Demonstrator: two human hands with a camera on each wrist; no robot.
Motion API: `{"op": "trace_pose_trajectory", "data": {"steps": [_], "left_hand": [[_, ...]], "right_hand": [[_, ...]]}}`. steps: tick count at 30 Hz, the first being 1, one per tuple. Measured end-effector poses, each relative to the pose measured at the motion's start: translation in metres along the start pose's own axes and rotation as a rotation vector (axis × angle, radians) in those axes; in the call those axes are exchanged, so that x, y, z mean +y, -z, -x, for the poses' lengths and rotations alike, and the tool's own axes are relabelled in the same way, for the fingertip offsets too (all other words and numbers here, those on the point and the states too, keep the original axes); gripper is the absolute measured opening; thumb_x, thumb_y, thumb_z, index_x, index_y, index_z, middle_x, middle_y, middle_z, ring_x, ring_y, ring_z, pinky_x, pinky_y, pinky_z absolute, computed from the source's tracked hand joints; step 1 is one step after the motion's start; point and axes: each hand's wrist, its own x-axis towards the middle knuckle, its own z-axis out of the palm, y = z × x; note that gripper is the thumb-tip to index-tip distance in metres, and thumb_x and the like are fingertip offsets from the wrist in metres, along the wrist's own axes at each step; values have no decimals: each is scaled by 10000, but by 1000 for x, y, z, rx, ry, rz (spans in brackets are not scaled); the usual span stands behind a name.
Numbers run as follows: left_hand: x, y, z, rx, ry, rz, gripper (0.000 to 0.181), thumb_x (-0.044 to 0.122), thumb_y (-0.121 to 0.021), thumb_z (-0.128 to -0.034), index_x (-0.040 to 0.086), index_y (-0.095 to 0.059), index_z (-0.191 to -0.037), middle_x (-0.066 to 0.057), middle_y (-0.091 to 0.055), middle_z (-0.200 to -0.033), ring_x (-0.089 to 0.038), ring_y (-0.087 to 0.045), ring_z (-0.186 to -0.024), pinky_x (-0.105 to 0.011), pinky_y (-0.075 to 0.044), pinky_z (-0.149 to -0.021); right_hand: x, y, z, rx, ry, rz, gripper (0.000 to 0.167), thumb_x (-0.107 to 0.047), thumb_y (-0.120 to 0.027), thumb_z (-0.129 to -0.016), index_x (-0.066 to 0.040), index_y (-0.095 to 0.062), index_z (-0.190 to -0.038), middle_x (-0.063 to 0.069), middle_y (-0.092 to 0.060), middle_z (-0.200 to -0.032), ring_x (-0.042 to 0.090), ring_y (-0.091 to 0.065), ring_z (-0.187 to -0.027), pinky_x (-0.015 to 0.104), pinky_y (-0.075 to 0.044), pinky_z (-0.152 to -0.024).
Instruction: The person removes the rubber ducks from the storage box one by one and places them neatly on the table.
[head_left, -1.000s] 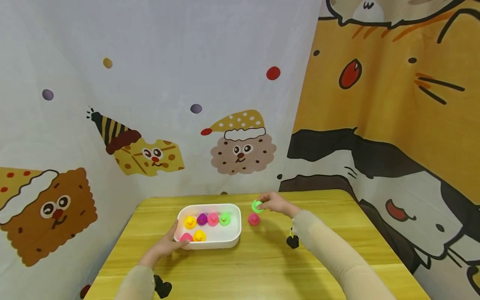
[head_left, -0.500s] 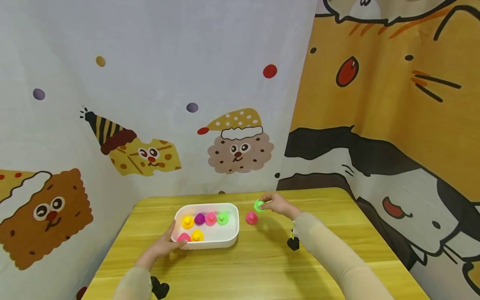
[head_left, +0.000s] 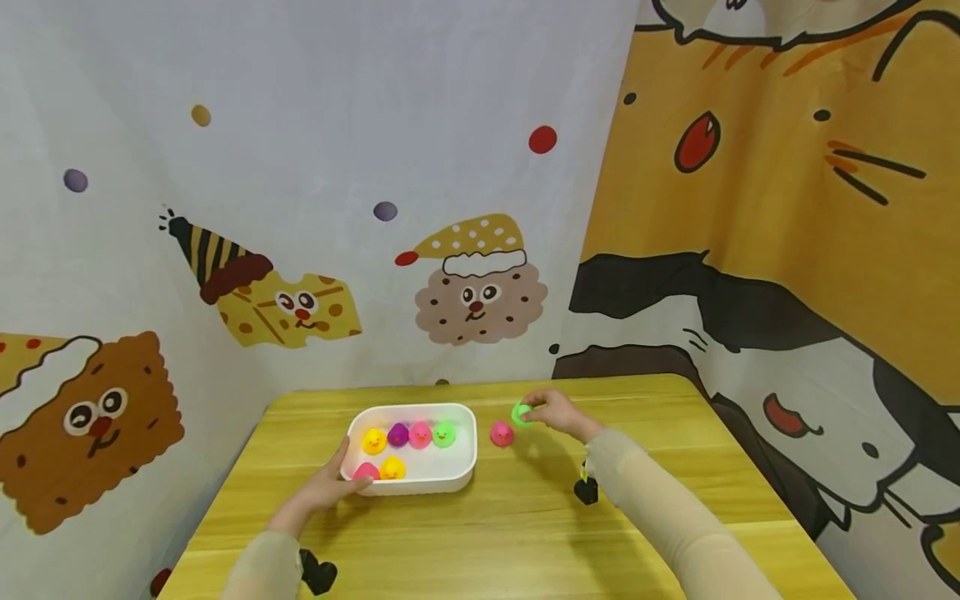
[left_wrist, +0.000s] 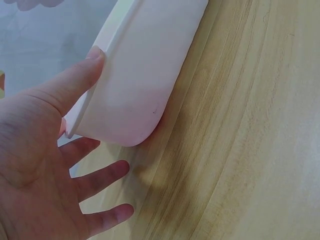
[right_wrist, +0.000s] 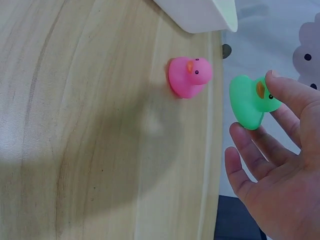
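Note:
A white plastic tub (head_left: 450, 484) stands on the table, holding several small rubber ducks: yellow ones (head_left: 374, 442), a purple one (head_left: 398, 434), pink ones (head_left: 421, 434) and a green one (head_left: 444, 433). My left hand (head_left: 322, 488) rests at its near left corner. The thumb lies on the rim; the other visible fingers (left_wrist: 102, 179) are spread and fairly straight beside the corner, the index partly hidden. Right of the tub, my right hand (head_left: 557, 412) pinches a green rubber duck (right_wrist: 247, 102) by thumb and fingertips, above the table. A pink rubber duck (right_wrist: 190, 76) sits just below it.
The wooden table (head_left: 480, 550) ends behind the ducks at a patterned cloth backdrop (head_left: 300, 167). Dark devices are strapped at the left wrist (head_left: 318, 572) and right wrist (head_left: 587, 489).
The head view has shifted slightly. Both hands stay nearly where they were; the green duck in my right hand is slightly lower and more covered by the fingers.

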Motion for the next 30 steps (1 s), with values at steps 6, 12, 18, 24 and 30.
{"op": "trace_pose_trajectory", "data": {"steps": [6, 12, 18, 24, 30], "left_hand": [[1, 1, -1, 0, -2, -14, 1038, 405, -690, -890, 75, 44, -1546, -321, -58, -1549, -555, -139, -1369, -703, -128, -1059], [2, 1, 0, -1, -9, -11, 1040, 400, -691, -891, 61, 44, -1544, -317, -55, -1551, -554, -134, -1371, -707, -125, -1056], [2, 1, 1, 2, -28, 7, 1033, 373, -696, -893, 36, 35, -1540, -328, -63, -1543, -554, -129, -1372, -697, -123, -1063], [2, 0, 1, 3, -19, 23, 1041, 363, -704, -890, 42, 42, -1540, -328, -55, -1544, -555, -117, -1373, -698, -112, -1062], [3, 0, 1, 7, -12, 10, 1037, 369, -699, -893, 54, 45, -1542, -324, -56, -1546, -556, -127, -1372, -699, -121, -1062]], "right_hand": [[8, -2, -4, 11, -2, -16, 285, -172, -697, -898, -19, -664, -1136, 131, -619, -1165, 239, -573, -1002, 518, -487, -868], [9, -5, -4, 53, 27, -8, 249, -122, -715, -876, 0, -677, -1090, 105, -640, -1118, 239, -568, -1020, 425, -500, -856], [16, -8, -3, 84, 32, -3, 248, -98, -717, -868, 17, -675, -1084, 113, -649, -1094, 252, -578, -1014, 423, -501, -861], [22, -10, 0, 118, 24, 19, 284, -96, -733, -855, 30, -677, -1104, 142, -655, -1122, 288, -579, -1051, 414, -515, -850], [30, -11, 0, 116, 17, 0, 310, -84, -717, -866, 62, -660, -1134, 178, -650, -1129, 287, -587, -1023, 412, -521, -849]]}}
